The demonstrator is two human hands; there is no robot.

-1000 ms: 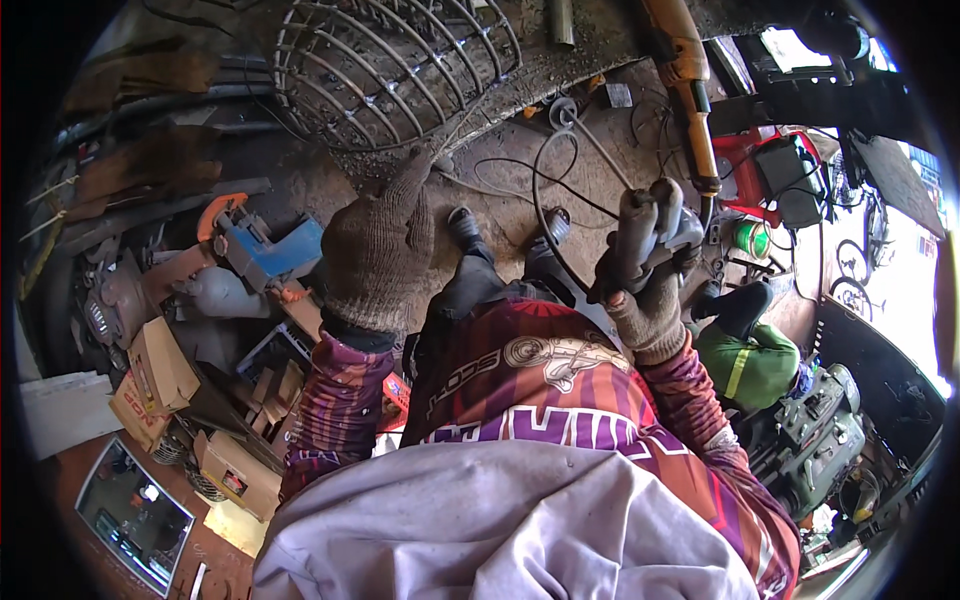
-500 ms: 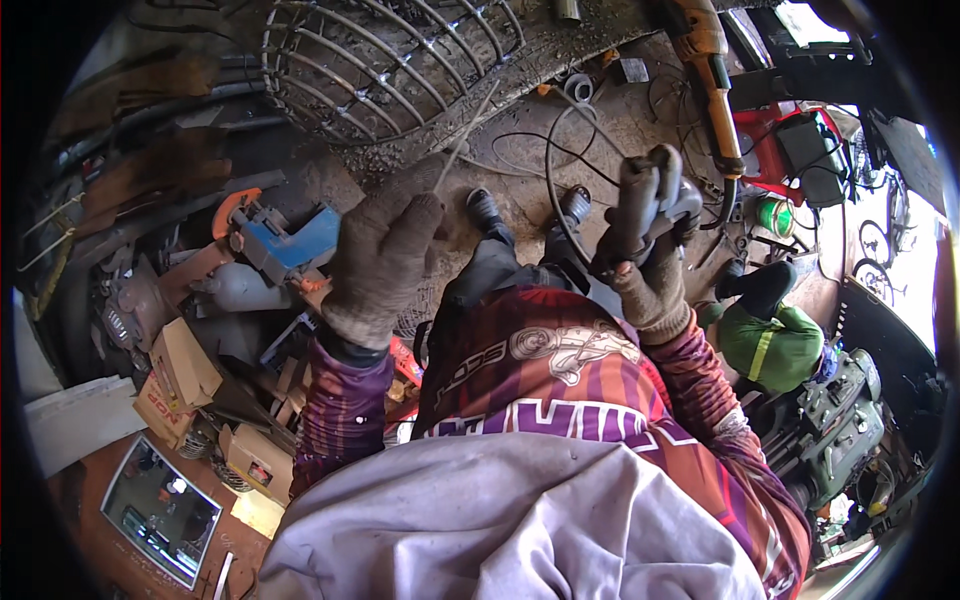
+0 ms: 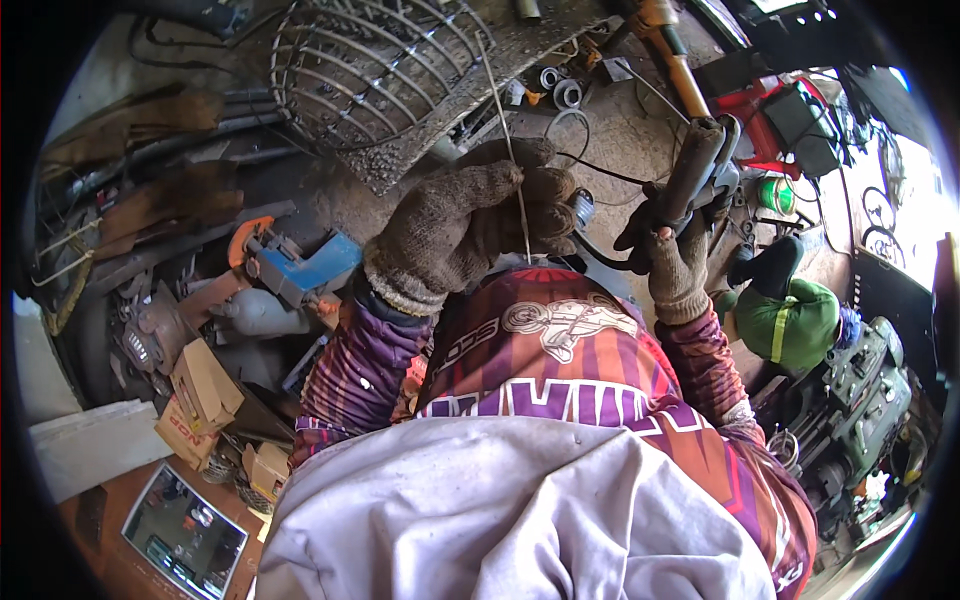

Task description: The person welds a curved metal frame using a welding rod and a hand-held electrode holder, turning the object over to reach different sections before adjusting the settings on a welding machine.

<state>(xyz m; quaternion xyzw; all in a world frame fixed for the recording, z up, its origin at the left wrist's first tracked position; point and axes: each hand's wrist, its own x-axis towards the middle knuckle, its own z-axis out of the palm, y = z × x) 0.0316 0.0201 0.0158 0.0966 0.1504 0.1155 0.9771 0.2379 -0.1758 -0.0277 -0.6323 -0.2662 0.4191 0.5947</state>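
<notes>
Both my hands wear brown knit work gloves. My left hand (image 3: pixel 455 225) is closed in front of my body, with a thin welding rod (image 3: pixel 497 85) pinched between thumb and fingers. The rod runs nearly lengthwise in view, its far end over the workbench and its near end by my shirt. To the right, my right hand (image 3: pixel 680 275) grips a welding electrode holder (image 3: pixel 693 165), its dark handle pointing up and away. I see no rod in its jaws. A rounded cage of bent metal bars (image 3: pixel 372 75) lies on the bench beyond my left hand.
The dirty workbench (image 3: pixel 385 170) spans the far side. An orange power tool (image 3: pixel 672 50) hangs at far right. A person in green (image 3: pixel 785 320) crouches at right beside grey machinery (image 3: pixel 865 400). A blue and orange machine (image 3: pixel 305 270) and cardboard boxes (image 3: pixel 205 390) fill the left.
My left hand has moved right, toward my right hand, and the rod has swung more upright. The electrode holder has shifted right and tilted. The whole view has shifted slightly.
</notes>
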